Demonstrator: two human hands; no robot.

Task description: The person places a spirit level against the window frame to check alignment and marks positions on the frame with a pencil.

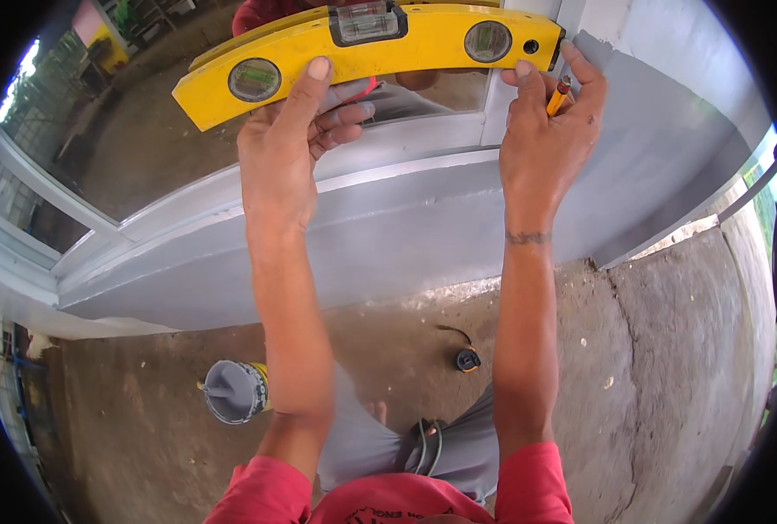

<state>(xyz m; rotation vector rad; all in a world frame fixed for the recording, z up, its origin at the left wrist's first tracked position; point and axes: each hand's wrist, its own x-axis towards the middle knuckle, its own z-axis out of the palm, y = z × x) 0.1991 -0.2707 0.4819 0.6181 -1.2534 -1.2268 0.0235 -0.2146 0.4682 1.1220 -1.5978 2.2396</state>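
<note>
A yellow spirit level (432,39) lies along the white window frame and the dark glass, its left end tilted a little downward in the head view. My left hand (283,148) grips its lower edge, thumb pressed on the yellow face and fingers curled underneath. At the level's right end, my right hand (545,144) holds it with thumb and index finger, near the round hole. A short orange pencil (558,100) is tucked between the fingers of that same hand. Beside my left fingers shows a thin red strip (369,88) that I cannot make out.
Below the white window frame (379,166) runs a grey painted wall (379,240). On the concrete floor stands a paint bucket (231,393) with grey paint inside, left of my legs. A small black tape measure (468,360) lies between my forearms. The floor at right has a long crack (631,375).
</note>
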